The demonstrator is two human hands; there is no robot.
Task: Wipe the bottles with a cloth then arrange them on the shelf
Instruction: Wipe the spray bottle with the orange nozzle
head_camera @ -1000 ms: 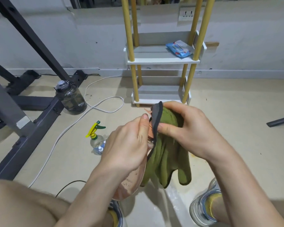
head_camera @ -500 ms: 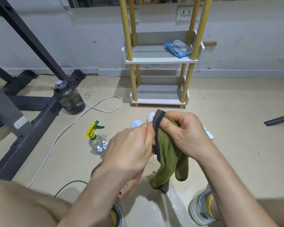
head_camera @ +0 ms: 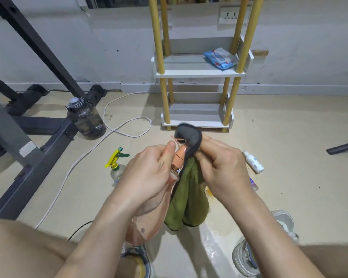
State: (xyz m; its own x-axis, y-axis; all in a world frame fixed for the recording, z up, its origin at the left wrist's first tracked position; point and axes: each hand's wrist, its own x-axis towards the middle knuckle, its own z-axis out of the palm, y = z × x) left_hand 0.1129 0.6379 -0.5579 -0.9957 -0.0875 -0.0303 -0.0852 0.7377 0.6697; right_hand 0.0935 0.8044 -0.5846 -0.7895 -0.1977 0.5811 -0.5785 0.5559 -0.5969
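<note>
Seemingly early in the job, a person crouched on the floor [head_camera: 299, 127] wipes one bottle while the others wait. At far left a dark metal frame [head_camera: 48, 145] angles across the floor, with a smoky jug [head_camera: 86, 121] standing against it. Nearer the middle, a spray bottle [head_camera: 116, 165] with a yellow trigger stands just left of the hands. The left hand [head_camera: 149, 175] has its fingers curled round the upper body of a pink bottle [head_camera: 147, 222], thumb laid up beside the neck. The bottle is held in the air, tilted, with its base toward the camera and its neck pointing away. A green cloth [head_camera: 189, 197] with a dark grey back is folded over the neck, its loose end hanging down the bottle's right side. The right hand [head_camera: 223, 171] pinches the cloth onto the neck, thumb and curled fingers closed on the fabric, and the bottle's top is hidden under the fold. By the wall behind, the shelf [head_camera: 199, 73] carries no bottle on either visible tier, only a blue pack [head_camera: 219, 59] at the upper tier's right edge. At right, a white bottle [head_camera: 254, 162] lies on its side on the floor just beyond the right hand. By this showing nothing has been arranged yet. The wiping of this bottle looks under way, and the others appear to await both cloth and shelf.
</note>
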